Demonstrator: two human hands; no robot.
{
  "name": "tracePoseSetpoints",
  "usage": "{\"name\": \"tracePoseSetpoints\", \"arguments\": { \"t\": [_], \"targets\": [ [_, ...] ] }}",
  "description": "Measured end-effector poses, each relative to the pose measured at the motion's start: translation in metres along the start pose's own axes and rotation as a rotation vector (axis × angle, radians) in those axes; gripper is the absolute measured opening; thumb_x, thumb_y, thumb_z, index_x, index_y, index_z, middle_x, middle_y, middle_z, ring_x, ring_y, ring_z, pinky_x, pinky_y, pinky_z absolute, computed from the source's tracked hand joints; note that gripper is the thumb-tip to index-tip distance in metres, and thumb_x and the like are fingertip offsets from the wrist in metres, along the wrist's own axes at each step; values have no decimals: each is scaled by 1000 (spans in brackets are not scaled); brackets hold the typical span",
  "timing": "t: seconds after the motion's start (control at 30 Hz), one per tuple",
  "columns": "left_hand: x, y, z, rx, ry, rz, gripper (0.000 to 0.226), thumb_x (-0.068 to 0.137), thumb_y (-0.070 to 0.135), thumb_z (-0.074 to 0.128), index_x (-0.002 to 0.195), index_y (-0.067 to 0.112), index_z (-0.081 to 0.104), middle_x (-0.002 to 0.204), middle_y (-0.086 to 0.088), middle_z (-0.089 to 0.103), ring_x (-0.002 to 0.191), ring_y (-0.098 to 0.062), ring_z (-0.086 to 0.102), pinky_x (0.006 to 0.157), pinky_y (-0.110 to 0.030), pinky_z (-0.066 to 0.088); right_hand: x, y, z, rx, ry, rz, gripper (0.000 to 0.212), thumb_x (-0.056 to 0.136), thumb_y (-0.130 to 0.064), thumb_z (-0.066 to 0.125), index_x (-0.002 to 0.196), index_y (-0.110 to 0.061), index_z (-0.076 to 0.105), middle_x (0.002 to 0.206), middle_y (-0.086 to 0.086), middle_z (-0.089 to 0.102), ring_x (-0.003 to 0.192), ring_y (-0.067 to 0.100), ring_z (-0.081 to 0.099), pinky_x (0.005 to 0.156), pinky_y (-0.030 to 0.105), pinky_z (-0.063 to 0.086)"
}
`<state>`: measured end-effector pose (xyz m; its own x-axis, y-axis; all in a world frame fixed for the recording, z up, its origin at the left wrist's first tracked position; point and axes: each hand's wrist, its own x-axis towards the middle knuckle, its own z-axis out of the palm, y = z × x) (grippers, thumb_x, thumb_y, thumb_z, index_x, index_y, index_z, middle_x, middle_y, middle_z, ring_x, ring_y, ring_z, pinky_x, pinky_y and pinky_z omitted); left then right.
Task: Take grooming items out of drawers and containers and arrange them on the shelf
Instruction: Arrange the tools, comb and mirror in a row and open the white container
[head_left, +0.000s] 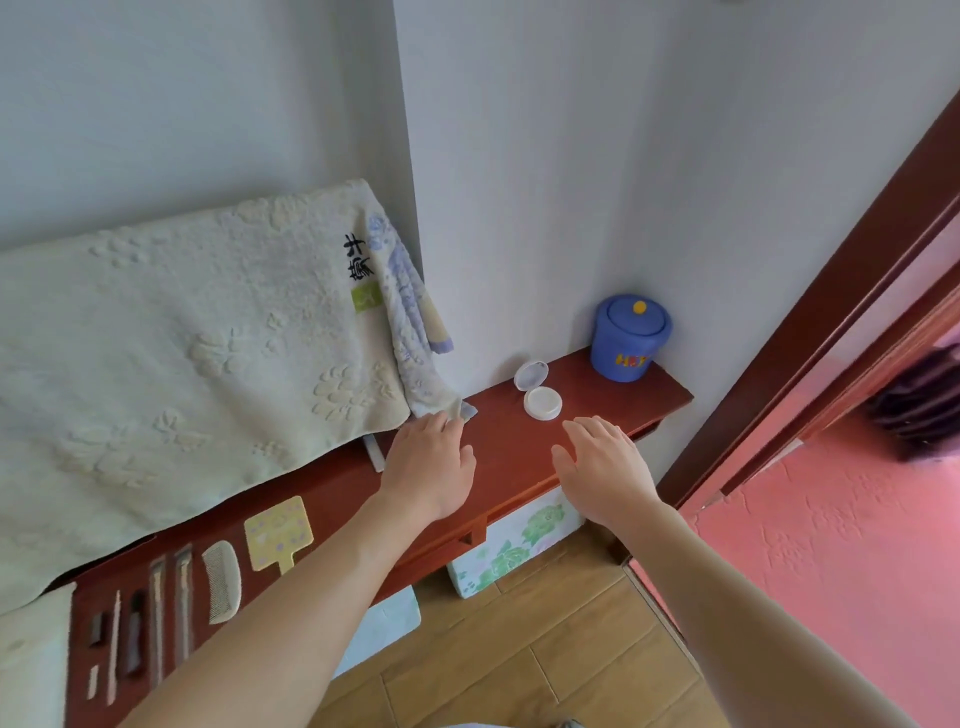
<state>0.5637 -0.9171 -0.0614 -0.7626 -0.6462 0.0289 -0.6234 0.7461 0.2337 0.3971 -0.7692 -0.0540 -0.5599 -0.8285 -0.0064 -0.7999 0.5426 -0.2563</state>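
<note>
A red-brown shelf (509, 441) runs along the wall. On its left end lie a pale comb (222, 581), a yellow hand mirror (278, 531) and several slim grooming tools (156, 623) in a row. A small white round case (540, 395) stands with its lid up near the right end, and a blue lidded pot (626, 338) stands beyond it. My left hand (428, 467) hovers flat over the shelf, fingertips by the corner of a blue-patterned towel (410, 332). My right hand (605, 467) is spread flat just in front of the white case. Both hold nothing.
A large cream towel (171, 364) drapes over the back of the shelf at left. A floral box (511, 545) sits under the shelf on the wooden floor. A dark red door frame (831, 312) and pink floor lie to the right.
</note>
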Motion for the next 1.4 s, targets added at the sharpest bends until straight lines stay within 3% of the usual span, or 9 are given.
{"name": "tracePoseSetpoints", "arguments": {
  "t": [0.13, 0.37, 0.67, 0.9, 1.03, 1.17, 1.4],
  "targets": [
    [13, 27, 8, 11, 12, -73, 43, 102, 33, 38, 139, 13, 47, 141, -5, 51, 129, -22, 46, 110, -39, 36, 23, 31, -8, 6, -21, -65, 47, 100, -37, 37, 138, -12, 50, 138, 0, 53, 133, 19, 39, 116, 38, 25],
    [31, 47, 22, -31, 3, -166, 46, 101, 33, 39, 143, 15, 44, 139, -4, 52, 128, -23, 47, 105, -38, 39, 56, 63, -12, 20, -53, -126, 44, 100, -34, 41, 135, -9, 52, 134, 3, 55, 128, 22, 43, 112, 36, 29],
    [76, 33, 38, -51, 27, -176, 32, 99, 30, 40, 122, 13, 55, 115, -2, 58, 111, -24, 54, 92, -40, 44, 104, 62, 13, 24, -62, -179, 39, 97, -35, 44, 126, -12, 57, 125, -1, 59, 120, 21, 48, 109, 38, 34],
    [99, 17, 50, -63, -15, -186, 28, 99, 29, 41, 118, 15, 55, 112, 0, 57, 109, -22, 53, 89, -38, 43, 136, 64, 31, 31, -106, -169, 40, 97, -34, 42, 126, -11, 57, 122, -1, 60, 114, 20, 49, 106, 35, 36],
    [114, 15, 63, -86, -93, -210, 40, 102, 35, 41, 134, 14, 50, 131, -2, 55, 125, -22, 49, 101, -37, 41, 158, 72, 37, 38, -131, -180, 41, 97, -32, 43, 131, -11, 54, 127, 1, 58, 119, 22, 48, 107, 36, 35],
    [130, 23, 80, -120, -189, -257, 58, 101, 46, 42, 151, 17, 35, 153, -3, 40, 139, -21, 38, 111, -37, 35, 187, 90, 47, 46, -213, -207, 45, 98, -33, 42, 137, -11, 50, 132, 3, 55, 125, 23, 46, 109, 35, 33],
    [157, 41, 117, -196, -324, -351, 78, 94, 54, 56, 156, 21, 24, 163, -3, 21, 150, -20, 20, 118, -36, 25, 228, 118, 69, 92, -328, -243, 55, 93, -47, 53, 137, -14, 45, 135, 2, 52, 127, 21, 44, 105, 30, 33]
  ]
}}
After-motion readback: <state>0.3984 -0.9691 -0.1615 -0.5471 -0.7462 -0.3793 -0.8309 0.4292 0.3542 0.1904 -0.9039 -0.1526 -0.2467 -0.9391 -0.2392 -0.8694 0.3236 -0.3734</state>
